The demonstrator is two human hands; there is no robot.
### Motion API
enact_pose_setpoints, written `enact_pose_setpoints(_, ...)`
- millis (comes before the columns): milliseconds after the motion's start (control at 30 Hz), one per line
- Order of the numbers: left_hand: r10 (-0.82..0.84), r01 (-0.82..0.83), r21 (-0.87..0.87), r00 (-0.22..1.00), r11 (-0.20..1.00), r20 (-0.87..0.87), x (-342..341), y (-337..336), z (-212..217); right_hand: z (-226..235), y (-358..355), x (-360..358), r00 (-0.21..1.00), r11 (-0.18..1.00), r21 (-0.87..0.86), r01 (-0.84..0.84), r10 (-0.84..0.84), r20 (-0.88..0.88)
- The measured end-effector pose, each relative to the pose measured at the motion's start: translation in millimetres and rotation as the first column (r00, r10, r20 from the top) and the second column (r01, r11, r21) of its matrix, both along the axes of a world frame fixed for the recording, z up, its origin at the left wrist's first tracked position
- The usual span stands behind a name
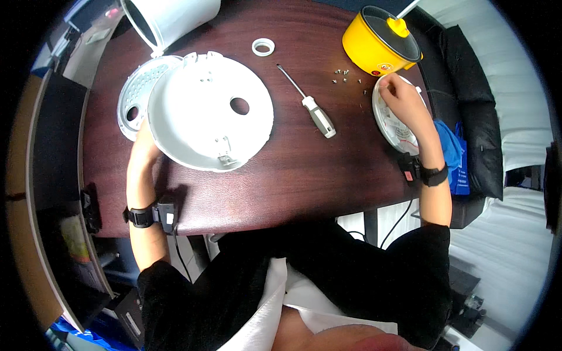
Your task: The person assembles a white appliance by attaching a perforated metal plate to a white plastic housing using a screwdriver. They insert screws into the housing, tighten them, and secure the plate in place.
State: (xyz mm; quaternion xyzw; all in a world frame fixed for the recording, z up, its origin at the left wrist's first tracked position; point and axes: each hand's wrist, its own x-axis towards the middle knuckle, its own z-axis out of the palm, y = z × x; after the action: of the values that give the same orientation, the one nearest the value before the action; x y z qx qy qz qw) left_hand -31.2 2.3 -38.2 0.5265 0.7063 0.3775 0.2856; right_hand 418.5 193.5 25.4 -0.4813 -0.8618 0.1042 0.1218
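Our left hand [142, 133] is mostly hidden under the big white plastic lid shell [209, 110], which it holds up from below at the left rim; the fingers we cannot see, so the exact grip we cannot tell. The shell stands tilted over the left part of the dark wooden table [293, 169], partly covering a perforated metal plate [133, 96]. We judge the shell light and stiff but wide and smooth, so the rim is the best place to hold it, with care for the small clips.

Our right hand [404, 99] rests with curled fingers on a round white disc [393, 120], near loose screws [342, 75]; whether it pinches something is unclear. A screwdriver [310, 104], a white ring [263, 47] and a yellow pot [379, 40] lie on the table. A black seat [474, 117] stands at the right.
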Motion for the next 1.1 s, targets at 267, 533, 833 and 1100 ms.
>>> enact_pose_setpoints(267, 0.207, -0.191, 0.082, 0.930, 0.978, -0.304, -28, 2, 34, -22, -66, 62, 0.900, 0.965, -0.084, 0.249, -0.262, -0.349)
enact_pose_setpoints(533, -0.335, 0.389, -0.038, 0.735, 0.920, -0.590, 173, 86, 103, -66, -110, 98, 0.681, 0.942, 0.028, 0.335, -0.221, -0.698)
enact_pose_setpoints(833, -0.560, 0.276, -0.506, 0.587, 0.817, -0.584, 297, 206, 45, -67, -133, 143, 0.503, 0.916, 0.028, 0.401, -0.195, -0.842)
enact_pose_setpoints(1100, -0.525, 0.307, -0.427, 0.548, 0.851, -0.651, 318, 234, 14, -71, -137, 175, 0.395, 0.854, 0.036, 0.518, -0.201, -0.896)
